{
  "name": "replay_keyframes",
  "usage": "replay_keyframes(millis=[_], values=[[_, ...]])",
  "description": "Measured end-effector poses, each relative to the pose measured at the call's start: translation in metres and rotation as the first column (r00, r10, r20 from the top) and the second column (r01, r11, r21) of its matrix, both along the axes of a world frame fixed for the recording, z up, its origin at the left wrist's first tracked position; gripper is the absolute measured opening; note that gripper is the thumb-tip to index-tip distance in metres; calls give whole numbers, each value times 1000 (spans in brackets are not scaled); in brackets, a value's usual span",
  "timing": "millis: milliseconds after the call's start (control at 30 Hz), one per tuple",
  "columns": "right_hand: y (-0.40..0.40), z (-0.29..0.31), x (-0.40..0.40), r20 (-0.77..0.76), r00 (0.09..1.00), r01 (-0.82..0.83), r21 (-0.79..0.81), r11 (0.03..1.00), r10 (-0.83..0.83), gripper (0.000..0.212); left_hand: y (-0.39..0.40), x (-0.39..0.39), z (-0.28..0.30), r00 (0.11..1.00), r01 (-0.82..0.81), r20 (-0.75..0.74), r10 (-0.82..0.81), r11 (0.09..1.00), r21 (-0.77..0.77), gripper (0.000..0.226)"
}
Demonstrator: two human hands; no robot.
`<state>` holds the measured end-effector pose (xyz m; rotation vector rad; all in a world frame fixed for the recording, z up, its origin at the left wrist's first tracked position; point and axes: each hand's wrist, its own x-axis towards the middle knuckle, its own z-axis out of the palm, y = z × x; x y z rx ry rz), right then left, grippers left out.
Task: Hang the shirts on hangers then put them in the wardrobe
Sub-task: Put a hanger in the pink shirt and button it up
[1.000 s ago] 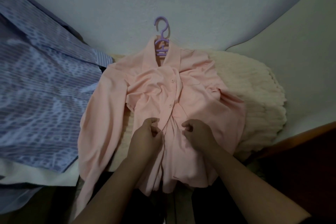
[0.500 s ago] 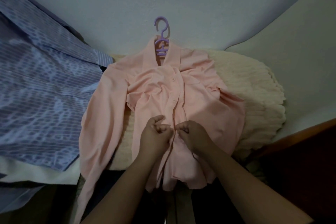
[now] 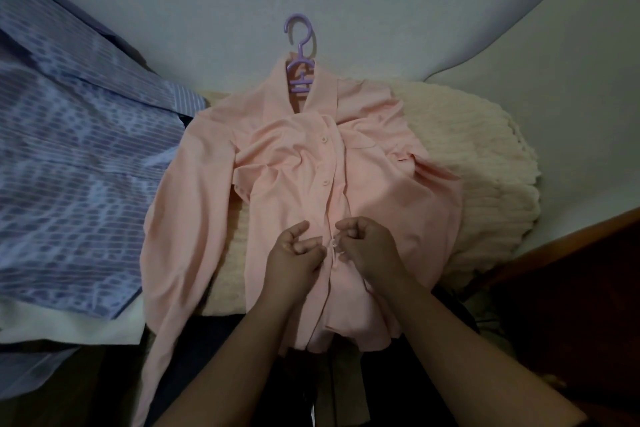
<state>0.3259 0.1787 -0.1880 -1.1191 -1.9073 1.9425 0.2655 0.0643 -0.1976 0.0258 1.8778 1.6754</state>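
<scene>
Left hand [image 3: 294, 255] and right hand [image 3: 369, 246] curled side by side, each pinching the placket of the pink shirt [image 3: 284, 163] at a button. Shirt spread flat beneath and beyond both hands, purple hanger [image 3: 299, 55] in the collar farthest away.

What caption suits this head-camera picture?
Both hands, left and right, pinch the pink shirt front on its purple hanger.
</scene>
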Motion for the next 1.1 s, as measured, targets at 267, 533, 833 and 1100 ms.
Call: replay_keyframes(millis=[267, 533, 833, 1100], values=[[-8, -4, 3, -62, 998, 36, 166, 985, -26, 26, -1, -2, -5, 994, -5, 111, -6, 994, 105, 45], [-10, -10, 7, -100, 994, -7, 254, 967, 33, 22, 3, -9, -4, 983, -47, 183, 19, 987, 155, 33], [-2, -6, 13, -109, 926, -246, 550, 798, 361, 45, 2, -9, -12, 993, -18, 120, 4, 993, 118, 53], [2, -16, 9, -63, 978, -172, 298, 939, 200, 35, 0, -12, -19, 995, 40, 92, -48, 995, 91, 53]])
